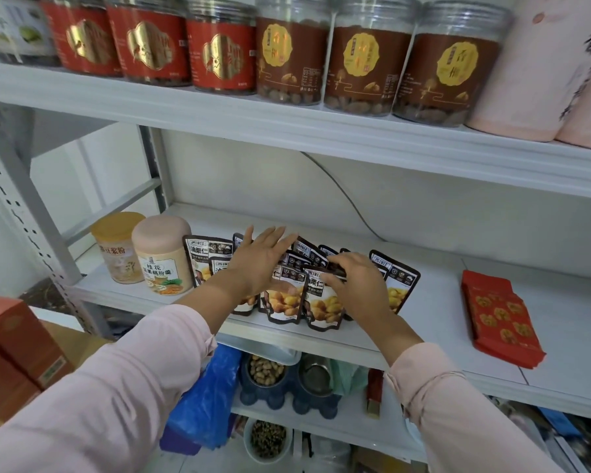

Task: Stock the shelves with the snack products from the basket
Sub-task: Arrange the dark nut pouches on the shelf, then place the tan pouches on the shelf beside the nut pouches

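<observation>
Several dark snack pouches (284, 302) with yellow chestnut pictures stand in overlapping rows on the white middle shelf (440, 319). My left hand (260, 264) lies over the left part of the group with straight, spread fingers touching the pouch tops. My right hand (355, 285) is at the right part, its fingers curled over the top edge of one pouch in the front row. One more pouch (398, 288) leans at the group's right end. The basket is out of view.
Two round canisters (118, 247) (162, 256) stand left of the pouches. A flat red packet (498, 319) lies at the right. Jars (290, 56) line the top shelf. Below hang a blue bag (205, 397) and bowls (265, 373). Orange boxes (14, 343) sit at the left.
</observation>
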